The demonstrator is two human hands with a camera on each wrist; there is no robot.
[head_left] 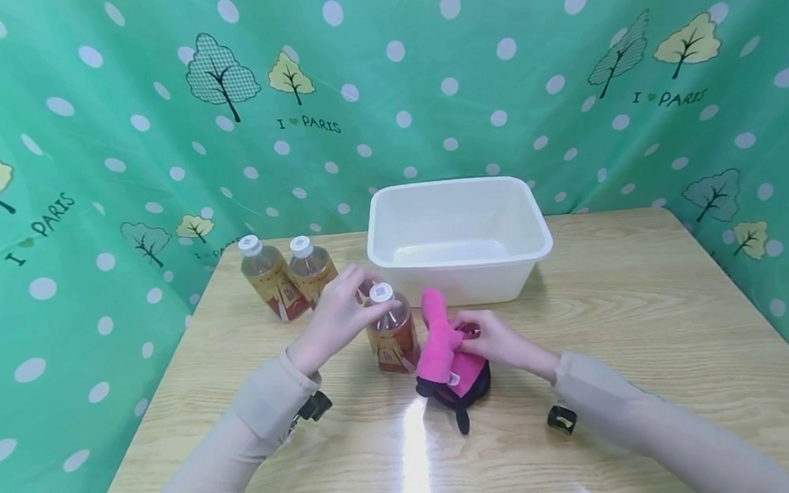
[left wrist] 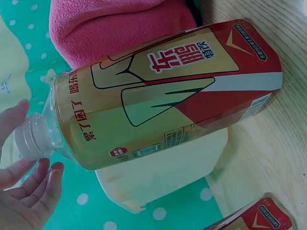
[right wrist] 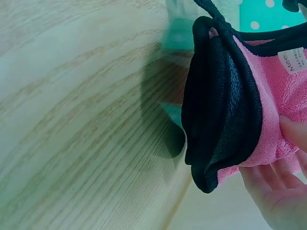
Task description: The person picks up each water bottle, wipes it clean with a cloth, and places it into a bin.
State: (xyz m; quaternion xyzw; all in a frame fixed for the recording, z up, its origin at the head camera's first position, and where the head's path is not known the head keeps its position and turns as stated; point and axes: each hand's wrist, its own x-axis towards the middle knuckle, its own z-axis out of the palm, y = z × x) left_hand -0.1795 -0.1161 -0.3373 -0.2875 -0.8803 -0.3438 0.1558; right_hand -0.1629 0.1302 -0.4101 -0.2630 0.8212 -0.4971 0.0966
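In the head view, my left hand (head_left: 334, 316) has its thumb and fingers at the white cap of a drink bottle (head_left: 393, 342). This bottle (left wrist: 168, 91) has a red and gold label, holds amber liquid and stands upright on the table. Just right of it, my right hand (head_left: 495, 337) pinches a pink plush cloth item with black trim and a black loop (head_left: 438, 350). In the right wrist view, the thumb and fingers (right wrist: 268, 184) grip the pink fabric (right wrist: 268, 120), near a small white tag. Its black-edged part touches the table.
Two more such bottles, a left one (head_left: 273, 282) and a right one (head_left: 312, 271), stand at the back left. Behind the hands is a white plastic tub (head_left: 462, 284). A green dotted curtain (head_left: 429, 145) hangs around the wooden table (head_left: 618, 299).
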